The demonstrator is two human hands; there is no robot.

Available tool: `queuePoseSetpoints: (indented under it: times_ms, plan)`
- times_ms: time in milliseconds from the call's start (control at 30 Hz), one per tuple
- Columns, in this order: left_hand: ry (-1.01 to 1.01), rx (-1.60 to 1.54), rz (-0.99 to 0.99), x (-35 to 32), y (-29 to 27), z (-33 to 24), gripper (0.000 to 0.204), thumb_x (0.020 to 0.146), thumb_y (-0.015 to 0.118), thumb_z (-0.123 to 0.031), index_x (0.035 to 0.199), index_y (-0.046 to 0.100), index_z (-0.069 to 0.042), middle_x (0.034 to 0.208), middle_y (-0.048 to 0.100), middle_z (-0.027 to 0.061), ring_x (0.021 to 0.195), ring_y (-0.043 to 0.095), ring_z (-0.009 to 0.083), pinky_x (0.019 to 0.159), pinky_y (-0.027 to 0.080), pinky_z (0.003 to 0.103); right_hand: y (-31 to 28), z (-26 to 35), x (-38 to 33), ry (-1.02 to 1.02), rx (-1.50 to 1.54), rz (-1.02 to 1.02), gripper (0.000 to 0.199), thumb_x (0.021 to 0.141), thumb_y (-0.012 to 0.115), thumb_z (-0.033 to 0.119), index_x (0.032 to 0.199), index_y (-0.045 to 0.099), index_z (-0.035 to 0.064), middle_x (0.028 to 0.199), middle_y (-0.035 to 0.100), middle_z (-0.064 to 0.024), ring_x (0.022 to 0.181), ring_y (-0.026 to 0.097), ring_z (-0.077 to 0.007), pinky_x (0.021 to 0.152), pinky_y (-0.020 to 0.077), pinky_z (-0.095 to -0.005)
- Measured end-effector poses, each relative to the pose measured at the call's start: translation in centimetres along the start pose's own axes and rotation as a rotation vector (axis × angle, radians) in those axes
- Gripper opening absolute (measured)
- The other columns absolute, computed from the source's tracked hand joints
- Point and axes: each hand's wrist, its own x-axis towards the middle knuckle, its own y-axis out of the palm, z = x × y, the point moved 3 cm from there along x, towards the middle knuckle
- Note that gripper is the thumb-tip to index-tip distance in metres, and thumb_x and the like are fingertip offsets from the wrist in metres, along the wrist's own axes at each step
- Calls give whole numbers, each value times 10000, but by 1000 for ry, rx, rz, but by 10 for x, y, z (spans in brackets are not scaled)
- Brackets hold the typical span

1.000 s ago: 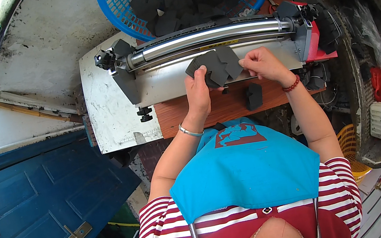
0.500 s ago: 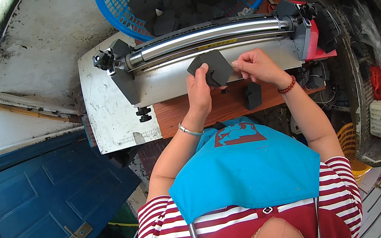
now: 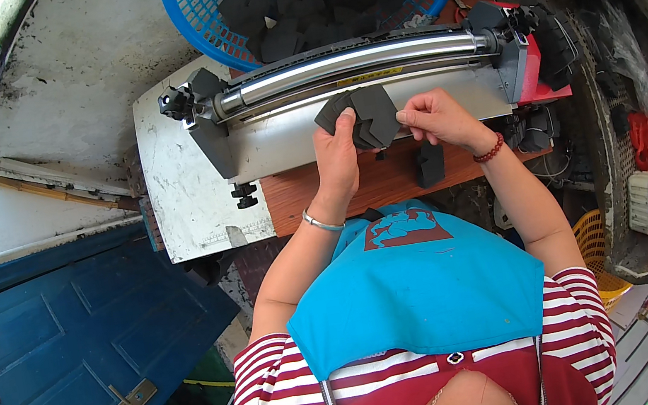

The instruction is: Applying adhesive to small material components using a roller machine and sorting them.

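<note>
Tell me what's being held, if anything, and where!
The left hand holds a stack of dark pieces by its lower left, thumb on top; whether the right hand grips its edge is unclear.

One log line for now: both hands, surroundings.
left hand: gripping fanned dark flat pieces | right hand: fingertips at their right edge, contact unclear | beyond: metal roller; blue basket

Hands: two, left hand (image 3: 336, 154) and right hand (image 3: 444, 119) | held dark pieces (image 3: 372, 111): several, overlap hides the number | loose dark block (image 3: 430, 163): one | blue basket (image 3: 185, 18): one | heaped dark pieces (image 3: 305, 17): many, too jumbled to count | yellow basket (image 3: 594, 246): one | bracelets: two, silver bracelet (image 3: 323, 221), red bracelet (image 3: 489, 147)
</note>
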Motion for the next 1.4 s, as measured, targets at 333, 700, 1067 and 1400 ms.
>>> queuePoseSetpoints:
  times_ms: [333, 700, 1067, 1400]
  plan:
    - [242, 129, -66, 0, -5, 0, 191, 991, 500, -124, 968, 648, -6, 866, 646, 9, 682, 565, 64, 510, 473, 217, -7, -1, -3, -7, 16, -21, 295, 920, 640, 267, 732, 630, 39, 600, 584, 2, 448, 459, -34, 403, 352, -182]
    - [160, 137, -22, 0, 1, 0, 196, 989, 509, -143, 1053, 641, -13, 876, 679, 52, 687, 634, 108, 528, 523, 243, -18, 0, 7, -77, -120, -201, 354, 930, 626, 341, 768, 639, 26, 624, 613, -15, 458, 497, -53, 424, 392, -193]
    - [154, 125, -23, 1, -5, 3, 195, 977, 515, -126, 1082, 640, -20, 920, 687, 55, 739, 655, 118, 551, 543, 259, -42, -10, 7, 68, -277, -196, 352, 931, 591, 291, 712, 636, 19, 563, 586, -13, 397, 470, -60, 372, 358, -215]
    - [51, 41, -13, -3, -3, 3, 203, 970, 517, -144, 1099, 622, -27, 919, 671, 53, 737, 654, 128, 554, 555, 271, -3, -1, 0, -1, -26, 47, 336, 934, 619, 323, 755, 638, 39, 607, 594, -2, 441, 472, -39, 409, 360, -179]
